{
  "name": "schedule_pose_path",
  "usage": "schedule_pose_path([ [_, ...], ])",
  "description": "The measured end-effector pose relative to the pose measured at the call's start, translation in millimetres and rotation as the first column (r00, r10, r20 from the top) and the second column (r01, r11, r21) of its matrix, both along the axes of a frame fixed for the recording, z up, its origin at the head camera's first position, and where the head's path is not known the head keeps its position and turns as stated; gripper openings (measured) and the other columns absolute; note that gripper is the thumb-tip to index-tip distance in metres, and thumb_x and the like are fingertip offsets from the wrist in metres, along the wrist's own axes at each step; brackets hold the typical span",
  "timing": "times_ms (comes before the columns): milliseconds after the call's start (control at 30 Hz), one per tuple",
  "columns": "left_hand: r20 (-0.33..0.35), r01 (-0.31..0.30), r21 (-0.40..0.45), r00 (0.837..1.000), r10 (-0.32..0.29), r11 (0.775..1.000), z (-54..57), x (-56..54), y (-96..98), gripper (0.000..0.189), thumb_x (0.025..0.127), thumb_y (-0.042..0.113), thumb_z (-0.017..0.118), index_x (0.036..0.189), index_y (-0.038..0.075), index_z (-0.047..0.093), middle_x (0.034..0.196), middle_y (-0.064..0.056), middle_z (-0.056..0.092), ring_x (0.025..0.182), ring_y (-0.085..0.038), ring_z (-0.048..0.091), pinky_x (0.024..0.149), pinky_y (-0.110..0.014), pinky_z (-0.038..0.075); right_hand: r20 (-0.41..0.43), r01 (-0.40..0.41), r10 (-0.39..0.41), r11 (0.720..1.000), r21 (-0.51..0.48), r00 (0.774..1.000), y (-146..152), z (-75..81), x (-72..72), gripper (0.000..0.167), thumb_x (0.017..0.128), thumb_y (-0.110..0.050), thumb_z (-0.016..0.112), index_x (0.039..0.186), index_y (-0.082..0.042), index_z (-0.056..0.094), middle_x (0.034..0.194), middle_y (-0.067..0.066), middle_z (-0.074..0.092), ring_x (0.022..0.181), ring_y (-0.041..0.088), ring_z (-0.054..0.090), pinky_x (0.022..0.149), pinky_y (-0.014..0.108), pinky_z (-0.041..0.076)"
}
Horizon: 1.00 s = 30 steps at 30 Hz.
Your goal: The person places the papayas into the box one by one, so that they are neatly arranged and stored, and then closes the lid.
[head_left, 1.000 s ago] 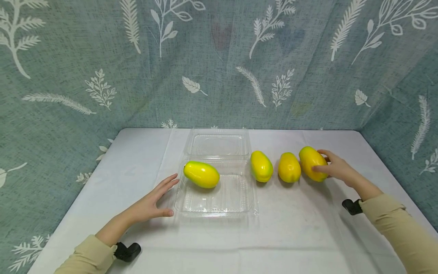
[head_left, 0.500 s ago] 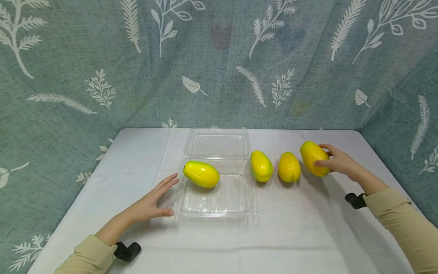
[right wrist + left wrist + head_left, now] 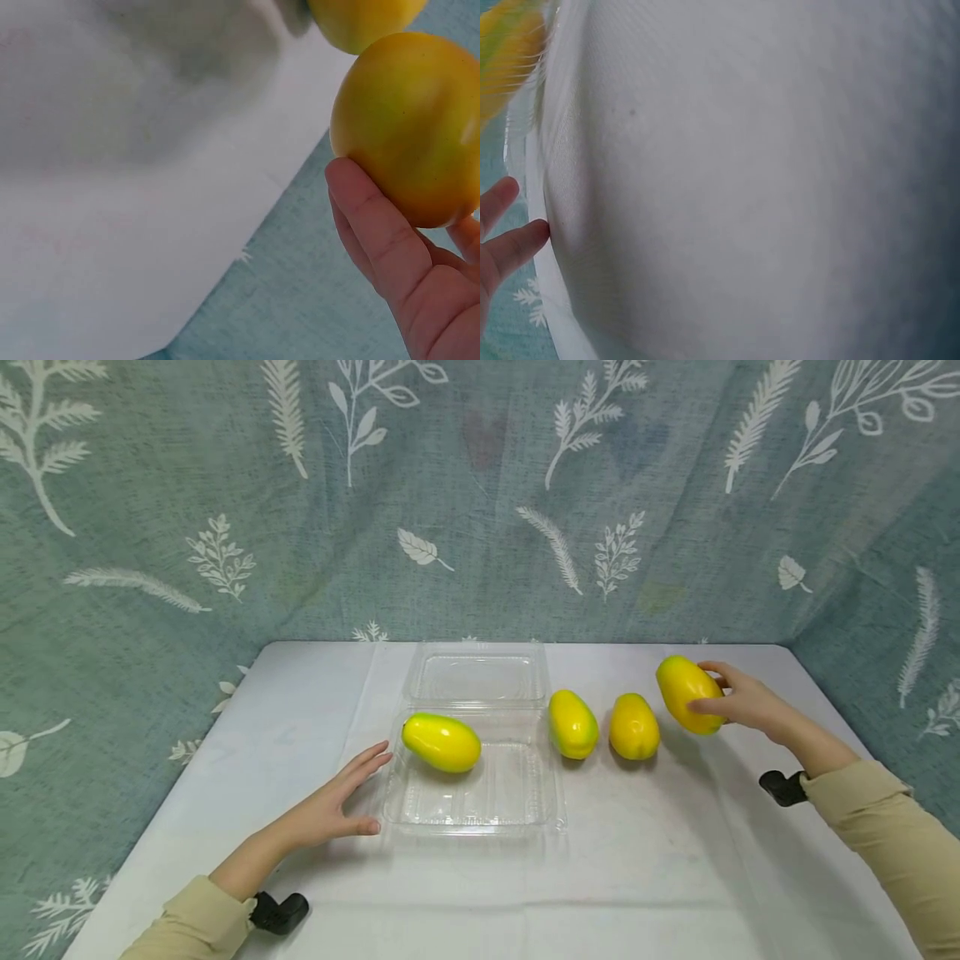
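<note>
My right hand (image 3: 746,700) grips a yellow papaya (image 3: 688,695) at the right, thumb on the near side and fingers over the far side. The fruit is raised over the table, its shadow falling below. In the right wrist view the same papaya (image 3: 412,127) rests against the thumb and fingers. My left hand (image 3: 330,806) is spread at the left side of a clear plastic clamshell box (image 3: 517,814), holding nothing. A green-yellow papaya (image 3: 442,743) lies in the box's base. Two more papayas, one greenish (image 3: 573,725) and one yellower (image 3: 633,727), lie right of the box.
The box's lid (image 3: 480,679) is folded back flat toward the rear of the white-clothed table (image 3: 637,877). A green patterned curtain (image 3: 465,527) hangs behind and along both sides. A black wrist device (image 3: 279,912) sits under each forearm.
My right hand has lifted its papaya off the table, up and toward the back edge. The left hand, the box and the other papayas stay where they were.
</note>
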<state>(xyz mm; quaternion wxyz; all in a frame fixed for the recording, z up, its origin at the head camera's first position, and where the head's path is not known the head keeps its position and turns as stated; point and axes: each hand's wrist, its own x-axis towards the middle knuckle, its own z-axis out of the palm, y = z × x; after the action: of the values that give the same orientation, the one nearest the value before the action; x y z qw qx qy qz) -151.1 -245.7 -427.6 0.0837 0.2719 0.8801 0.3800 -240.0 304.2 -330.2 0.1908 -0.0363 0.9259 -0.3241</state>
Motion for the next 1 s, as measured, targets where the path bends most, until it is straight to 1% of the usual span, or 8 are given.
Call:
schedule_pose_path([
  [167,-0.003,-0.002,0.006,1.0,0.002,1.0,-0.6,0.7,-0.2,0.087,0.073,0.02,0.076,0.144,0.008,0.026,0.152,-0.012,0.011,0.133,-0.043,0.018,0.097,-0.068,0.023,-0.009,-0.023,0.023,1.0,-0.01,1.0,-4,6.0,-0.5,0.09,0.087,-0.043,0.057,0.145,0.001,0.004,0.139,0.037,0.019,0.114,0.043,0.041,0.085,0.046,0.046],
  [467,-0.009,0.001,0.007,1.0,-0.001,1.0,-2.2,1.0,-1.4,0.088,0.072,0.02,0.076,0.144,0.008,0.026,0.153,-0.006,0.01,0.134,-0.043,0.017,0.097,-0.068,0.023,-0.015,-0.028,0.028,1.0,-0.004,1.0,-10,9.1,-1.2,0.089,0.086,-0.042,0.058,0.145,0.001,0.006,0.139,0.035,0.021,0.114,0.042,0.041,0.084,0.045,0.046],
  [800,-0.011,0.005,0.002,1.0,-0.004,1.0,-1.3,0.5,-0.8,0.088,0.072,0.02,0.076,0.144,0.009,0.026,0.152,-0.013,0.012,0.134,-0.044,0.016,0.097,-0.068,0.023,-0.023,-0.031,0.031,1.0,-0.005,0.999,-15,9.6,0.0,0.087,0.086,-0.041,0.059,0.145,-0.001,0.008,0.139,0.033,0.023,0.113,0.041,0.042,0.085,0.047,0.045],
  [1000,-0.009,0.003,0.003,1.0,-0.003,1.0,-0.1,0.8,-0.1,0.088,0.072,0.02,0.076,0.144,0.009,0.026,0.152,-0.013,0.012,0.134,-0.044,0.017,0.097,-0.068,0.023,-0.036,-0.047,0.046,0.999,-0.004,0.998,-20,11.7,0.6,0.087,0.086,-0.041,0.059,0.145,-0.001,0.009,0.139,0.033,0.024,0.113,0.041,0.042,0.085,0.047,0.046],
])
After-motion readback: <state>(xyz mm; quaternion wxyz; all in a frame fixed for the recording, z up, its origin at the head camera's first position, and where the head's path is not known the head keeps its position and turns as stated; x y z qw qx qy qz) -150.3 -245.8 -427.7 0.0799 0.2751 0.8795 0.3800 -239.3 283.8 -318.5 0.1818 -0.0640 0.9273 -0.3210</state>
